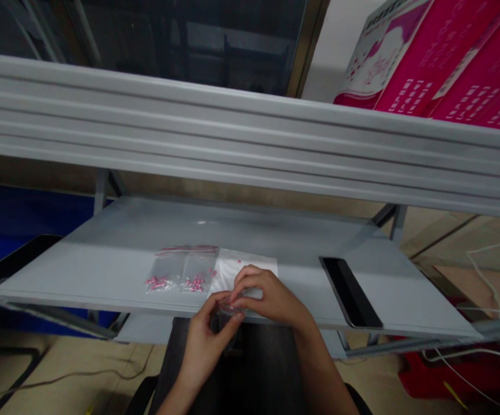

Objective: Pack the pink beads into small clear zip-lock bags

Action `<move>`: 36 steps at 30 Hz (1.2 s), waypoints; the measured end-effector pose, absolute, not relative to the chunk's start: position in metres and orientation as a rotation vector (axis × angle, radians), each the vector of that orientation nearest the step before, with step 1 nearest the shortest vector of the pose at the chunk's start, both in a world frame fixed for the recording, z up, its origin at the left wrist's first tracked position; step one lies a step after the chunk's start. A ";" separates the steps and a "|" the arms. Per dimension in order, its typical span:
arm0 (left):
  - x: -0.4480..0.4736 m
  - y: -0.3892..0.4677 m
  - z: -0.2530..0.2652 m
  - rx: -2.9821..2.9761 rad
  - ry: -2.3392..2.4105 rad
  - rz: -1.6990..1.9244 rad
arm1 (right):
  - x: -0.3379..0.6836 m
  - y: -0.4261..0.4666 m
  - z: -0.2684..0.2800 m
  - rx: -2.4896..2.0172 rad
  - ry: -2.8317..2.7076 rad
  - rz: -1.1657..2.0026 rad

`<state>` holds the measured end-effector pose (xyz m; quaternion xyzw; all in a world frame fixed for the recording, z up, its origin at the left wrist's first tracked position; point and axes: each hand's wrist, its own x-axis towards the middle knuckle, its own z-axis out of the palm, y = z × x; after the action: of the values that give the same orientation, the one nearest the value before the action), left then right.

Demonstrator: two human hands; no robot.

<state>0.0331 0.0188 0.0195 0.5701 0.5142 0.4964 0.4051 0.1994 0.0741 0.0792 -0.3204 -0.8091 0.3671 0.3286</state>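
My left hand (210,333) holds a small clear zip bag (231,308) with a reddish strip at the table's front edge, thumb on one side and fingers on the other. The fingertips of my right hand (266,294) are pressed together at the bag's mouth; whatever they pinch is too small to make out. Under and behind the hands lies a white sheet of paper (226,270), with a pink bead-like piece (239,261) on it. Just left of the sheet, two clear zip bags (163,266) lie flat, with small pink pieces (195,283) gathered at their lower ends.
A black phone-like device (350,291) rests on the right part of the grey table (293,236). Above the table's back runs a ribbed metal beam (232,144), and pink boxes (431,63) stand at upper right. White cables (483,351) hang at lower right.
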 end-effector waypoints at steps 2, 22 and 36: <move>0.033 0.019 0.019 1.437 1.299 1.245 | 0.200 0.077 0.076 -0.831 -2.115 0.989; 0.031 0.019 0.018 1.422 1.306 1.219 | 0.182 0.103 0.057 -1.307 -1.942 0.509; 0.036 0.017 0.012 1.442 1.290 1.272 | 0.185 0.027 0.064 -1.148 -1.738 0.953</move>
<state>0.0364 0.0170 0.0124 0.5704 0.5104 0.5031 0.4013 0.1848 0.0266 0.0636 -0.4564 -0.6910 0.3791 0.4129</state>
